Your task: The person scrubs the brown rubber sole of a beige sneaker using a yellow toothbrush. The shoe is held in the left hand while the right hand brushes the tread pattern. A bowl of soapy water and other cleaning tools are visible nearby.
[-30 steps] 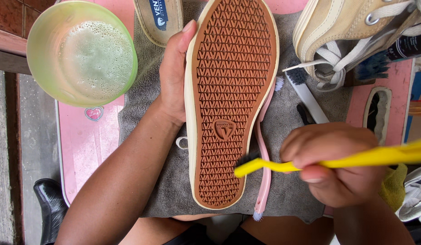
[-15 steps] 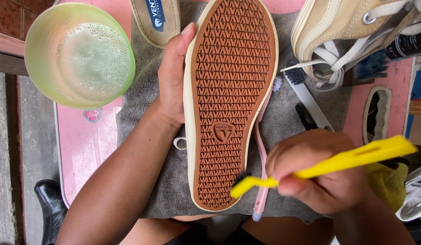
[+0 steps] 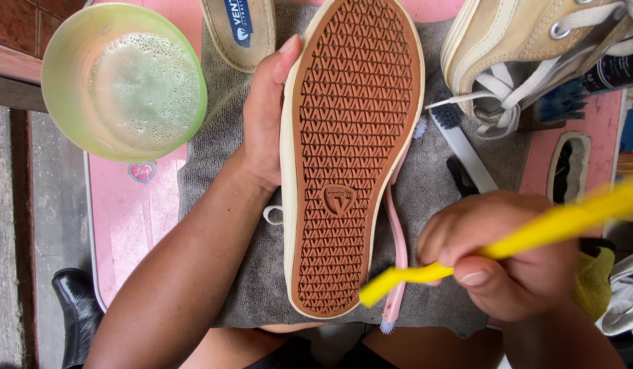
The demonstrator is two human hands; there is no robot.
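Since 0.5 s ago, the right hand [image 3: 508,256], fingers clenched around a yellow toothbrush [image 3: 535,236], dropped toward the upturned shoe [image 3: 350,154] heel. Left hand [image 3: 265,113] grips that shoe's side; foamy green bowl [image 3: 64,75] sits left of it.

a home shoe-cleaning spot: grey towel [image 3: 432,191] on a pink table [image 3: 135,225], foamy bowl [image 3: 125,82], brushes.
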